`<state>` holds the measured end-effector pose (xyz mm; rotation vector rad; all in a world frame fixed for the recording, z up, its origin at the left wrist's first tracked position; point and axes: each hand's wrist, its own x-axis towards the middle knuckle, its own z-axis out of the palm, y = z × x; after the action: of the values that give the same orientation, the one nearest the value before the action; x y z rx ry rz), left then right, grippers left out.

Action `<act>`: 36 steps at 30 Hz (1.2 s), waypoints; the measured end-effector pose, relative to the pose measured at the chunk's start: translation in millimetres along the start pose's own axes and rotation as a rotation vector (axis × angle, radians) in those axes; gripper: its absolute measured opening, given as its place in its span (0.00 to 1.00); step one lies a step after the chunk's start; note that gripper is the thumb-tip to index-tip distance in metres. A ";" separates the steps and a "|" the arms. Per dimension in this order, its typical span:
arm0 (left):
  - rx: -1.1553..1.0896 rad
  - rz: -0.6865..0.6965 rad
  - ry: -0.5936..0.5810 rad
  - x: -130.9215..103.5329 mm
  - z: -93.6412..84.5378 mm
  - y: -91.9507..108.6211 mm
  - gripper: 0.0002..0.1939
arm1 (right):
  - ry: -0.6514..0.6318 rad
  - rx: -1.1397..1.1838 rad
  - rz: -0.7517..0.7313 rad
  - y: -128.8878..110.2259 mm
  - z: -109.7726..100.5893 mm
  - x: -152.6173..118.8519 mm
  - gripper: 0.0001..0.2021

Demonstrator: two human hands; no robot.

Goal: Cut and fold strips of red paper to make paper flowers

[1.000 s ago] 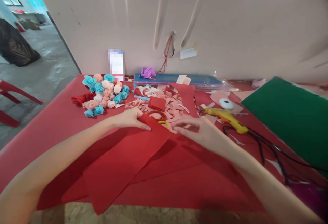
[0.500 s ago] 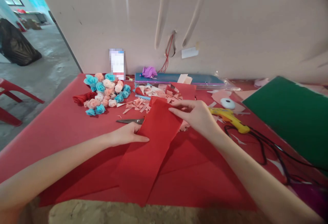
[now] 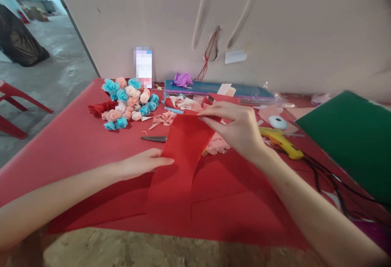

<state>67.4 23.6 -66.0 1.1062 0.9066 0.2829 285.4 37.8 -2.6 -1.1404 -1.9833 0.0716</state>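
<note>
A long strip of red crepe paper [image 3: 183, 157] hangs between my hands over the near part of the table. My left hand [image 3: 146, 162] pinches its left edge, thumb on the front and fingers behind. At the top right corner, my right hand [image 3: 235, 126] grips the strip between thumb and fingers. Beneath it lies a larger red sheet [image 3: 232, 201] on the red tabletop. Dark scissors [image 3: 153, 139] lie behind the strip, their handles hidden by it. Pink paper scraps [image 3: 217, 144] are heaped just beyond my hands.
Blue, pink, white and red paper roses [image 3: 131, 102] cluster at the back left, near a blurred phone [image 3: 143, 67]. On the right lie a yellow glue gun [image 3: 282, 142] with a black cord, a white oval object [image 3: 277, 122] and a green board [image 3: 348, 140]. A purple paper flower [image 3: 182, 80] tops a blue pack.
The strip's top edge has shifted slightly left and now hangs more upright. Both hands keep their hold on it. The whole view has shifted a little.
</note>
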 end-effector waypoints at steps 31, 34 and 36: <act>1.441 0.740 0.045 -45.2 -19.2 -29.4 0.14 | -0.211 -0.254 -0.471 -50.4 32.7 -73.0 0.15; 1.485 0.734 0.032 -46.9 -18.7 -34.0 0.14 | -0.317 -0.268 -0.457 -55.4 35.1 -99.4 0.18; 1.509 0.709 0.027 -47.2 -19.6 -35.0 0.14 | -0.386 -0.273 -0.465 -57.1 37.3 -112.9 0.21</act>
<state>15.4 -8.5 -76.0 2.8343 0.6294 0.1467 248.3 -66.8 -73.8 -0.8416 -2.6225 -0.2449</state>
